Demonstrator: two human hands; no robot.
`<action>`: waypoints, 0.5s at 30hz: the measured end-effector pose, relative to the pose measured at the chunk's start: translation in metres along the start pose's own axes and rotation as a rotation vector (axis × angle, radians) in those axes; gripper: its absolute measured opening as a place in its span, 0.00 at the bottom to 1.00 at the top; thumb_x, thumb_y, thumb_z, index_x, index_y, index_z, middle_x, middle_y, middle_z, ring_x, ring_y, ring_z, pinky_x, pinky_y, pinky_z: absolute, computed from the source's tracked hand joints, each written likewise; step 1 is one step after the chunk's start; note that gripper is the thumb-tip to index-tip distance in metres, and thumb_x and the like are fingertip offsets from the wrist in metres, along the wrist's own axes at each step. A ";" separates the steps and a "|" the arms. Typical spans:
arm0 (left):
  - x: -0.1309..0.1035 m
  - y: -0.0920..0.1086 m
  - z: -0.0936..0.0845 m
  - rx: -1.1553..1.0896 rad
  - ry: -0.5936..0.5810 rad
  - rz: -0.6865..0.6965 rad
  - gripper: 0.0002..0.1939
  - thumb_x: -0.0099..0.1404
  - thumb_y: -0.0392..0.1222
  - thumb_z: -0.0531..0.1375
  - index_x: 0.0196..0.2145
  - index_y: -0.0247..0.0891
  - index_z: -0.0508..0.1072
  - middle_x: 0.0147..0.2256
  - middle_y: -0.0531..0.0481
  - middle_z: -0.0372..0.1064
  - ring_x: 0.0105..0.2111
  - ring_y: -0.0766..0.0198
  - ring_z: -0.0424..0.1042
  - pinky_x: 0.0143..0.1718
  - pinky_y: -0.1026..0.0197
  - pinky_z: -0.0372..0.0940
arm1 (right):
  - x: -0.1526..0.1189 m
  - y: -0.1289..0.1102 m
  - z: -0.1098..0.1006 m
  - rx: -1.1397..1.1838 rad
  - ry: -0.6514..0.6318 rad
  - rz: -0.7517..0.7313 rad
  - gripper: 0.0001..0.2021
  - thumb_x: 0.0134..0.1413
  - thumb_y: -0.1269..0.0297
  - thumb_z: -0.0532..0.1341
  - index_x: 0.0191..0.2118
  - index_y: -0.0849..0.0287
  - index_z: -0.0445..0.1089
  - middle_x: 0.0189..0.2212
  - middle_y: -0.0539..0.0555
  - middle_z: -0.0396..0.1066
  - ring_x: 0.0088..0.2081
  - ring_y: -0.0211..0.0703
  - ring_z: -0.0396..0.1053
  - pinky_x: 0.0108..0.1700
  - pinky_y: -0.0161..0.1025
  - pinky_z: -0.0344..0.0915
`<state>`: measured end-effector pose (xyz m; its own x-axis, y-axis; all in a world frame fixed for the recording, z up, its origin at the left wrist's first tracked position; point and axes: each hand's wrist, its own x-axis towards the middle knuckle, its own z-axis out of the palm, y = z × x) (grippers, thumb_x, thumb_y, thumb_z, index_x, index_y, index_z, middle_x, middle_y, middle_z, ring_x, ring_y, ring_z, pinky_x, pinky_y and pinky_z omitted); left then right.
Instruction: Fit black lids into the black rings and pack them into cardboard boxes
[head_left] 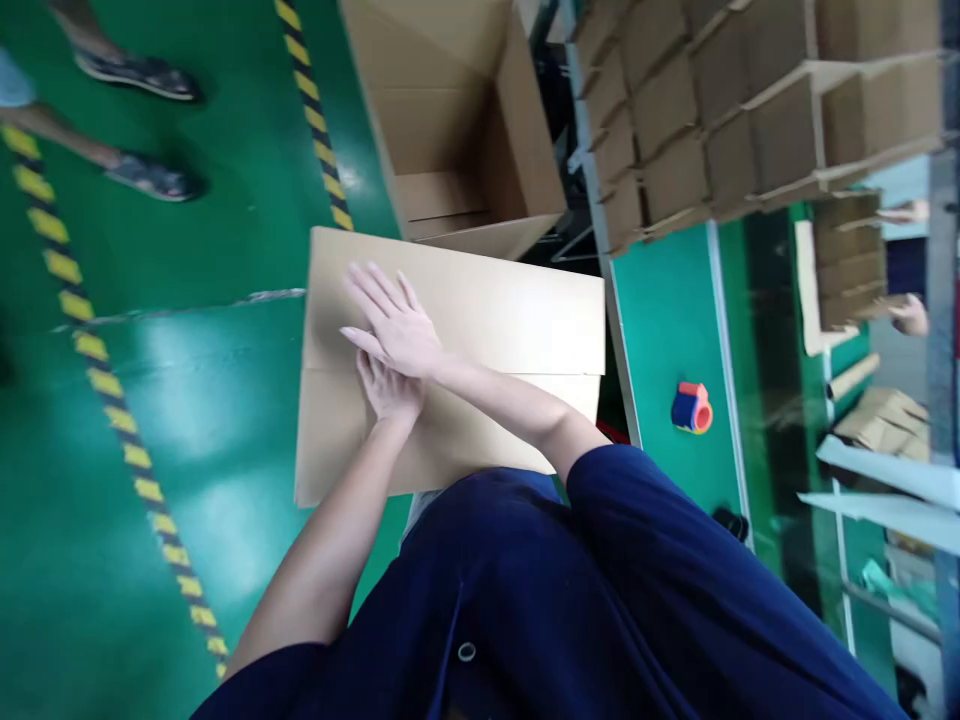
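Observation:
A cardboard box [495,310] lies in front of my body with its two top flaps folded in. Their edges meet along a seam across the top. My right hand [397,330] is over the left part of the box, fingers stretched out and slightly spread, somewhat blurred. Just below it, my left hand [394,390] rests flat against the box near the seam. The right hand overlaps the left and hides part of its fingers. Neither hand grasps anything.
Beyond the closed box stands an open cardboard box [472,160]. Stacked folded cardboard [720,110] fills a rack at upper right. A red and blue tape dispenser [691,408] is at right. Another person's shoes [154,175] stand on the green floor at upper left, near yellow-black tape [112,385].

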<state>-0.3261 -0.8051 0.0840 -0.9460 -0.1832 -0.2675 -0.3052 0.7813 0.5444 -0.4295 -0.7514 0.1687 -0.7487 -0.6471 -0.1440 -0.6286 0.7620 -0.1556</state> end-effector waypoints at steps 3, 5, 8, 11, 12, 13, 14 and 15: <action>0.003 0.005 -0.002 0.086 0.053 0.030 0.34 0.78 0.45 0.44 0.75 0.23 0.48 0.75 0.29 0.35 0.76 0.43 0.33 0.74 0.33 0.30 | -0.094 0.068 -0.013 0.030 0.015 0.378 0.36 0.76 0.46 0.40 0.77 0.67 0.46 0.77 0.57 0.36 0.78 0.51 0.30 0.77 0.53 0.27; 0.003 0.008 -0.008 0.112 0.045 0.064 0.35 0.78 0.48 0.43 0.75 0.24 0.46 0.76 0.29 0.32 0.76 0.44 0.31 0.74 0.34 0.28 | -0.150 0.109 -0.005 0.090 -0.014 0.533 0.37 0.75 0.48 0.45 0.77 0.70 0.45 0.77 0.63 0.35 0.78 0.56 0.29 0.77 0.58 0.28; 0.004 0.015 -0.018 0.136 0.014 0.075 0.36 0.78 0.48 0.43 0.75 0.25 0.46 0.76 0.28 0.32 0.76 0.44 0.31 0.73 0.33 0.26 | -0.193 0.144 0.025 0.160 -0.108 0.558 0.35 0.74 0.52 0.47 0.77 0.67 0.46 0.77 0.63 0.38 0.78 0.58 0.33 0.77 0.62 0.29; 0.012 0.030 -0.024 0.167 -0.012 0.049 0.36 0.77 0.47 0.46 0.74 0.21 0.49 0.74 0.22 0.34 0.76 0.41 0.32 0.73 0.32 0.29 | -0.194 0.149 0.044 0.164 -0.120 0.541 0.34 0.75 0.52 0.48 0.77 0.63 0.47 0.77 0.60 0.38 0.78 0.57 0.34 0.76 0.62 0.27; 0.016 0.037 -0.023 0.175 -0.009 0.036 0.36 0.77 0.48 0.47 0.73 0.19 0.50 0.74 0.21 0.34 0.76 0.40 0.32 0.73 0.33 0.31 | -0.191 0.147 0.044 0.168 -0.101 0.542 0.34 0.75 0.51 0.49 0.77 0.63 0.47 0.77 0.59 0.38 0.78 0.57 0.33 0.76 0.63 0.26; 0.019 0.043 -0.022 0.182 -0.001 0.025 0.37 0.76 0.49 0.48 0.73 0.19 0.50 0.74 0.20 0.33 0.76 0.39 0.31 0.73 0.33 0.32 | -0.188 0.146 0.042 0.183 -0.089 0.538 0.34 0.75 0.51 0.50 0.77 0.63 0.47 0.77 0.60 0.38 0.78 0.57 0.33 0.76 0.62 0.27; 0.022 0.050 -0.019 0.189 0.006 0.020 0.39 0.76 0.51 0.49 0.73 0.19 0.49 0.74 0.19 0.32 0.76 0.38 0.31 0.73 0.33 0.32 | -0.188 0.145 0.037 0.212 -0.086 0.531 0.34 0.75 0.50 0.50 0.77 0.63 0.49 0.77 0.60 0.39 0.78 0.58 0.34 0.77 0.62 0.29; 0.025 0.056 -0.015 0.196 0.011 0.018 0.41 0.76 0.53 0.49 0.74 0.19 0.47 0.74 0.19 0.31 0.76 0.38 0.30 0.73 0.33 0.31 | -0.189 0.148 0.031 0.259 -0.098 0.512 0.33 0.75 0.50 0.50 0.76 0.63 0.51 0.77 0.59 0.40 0.78 0.57 0.35 0.77 0.60 0.32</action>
<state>-0.3686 -0.7746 0.1197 -0.9524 -0.1741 -0.2502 -0.2625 0.8857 0.3830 -0.3748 -0.5171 0.1428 -0.9129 -0.2066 -0.3520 -0.1103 0.9553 -0.2744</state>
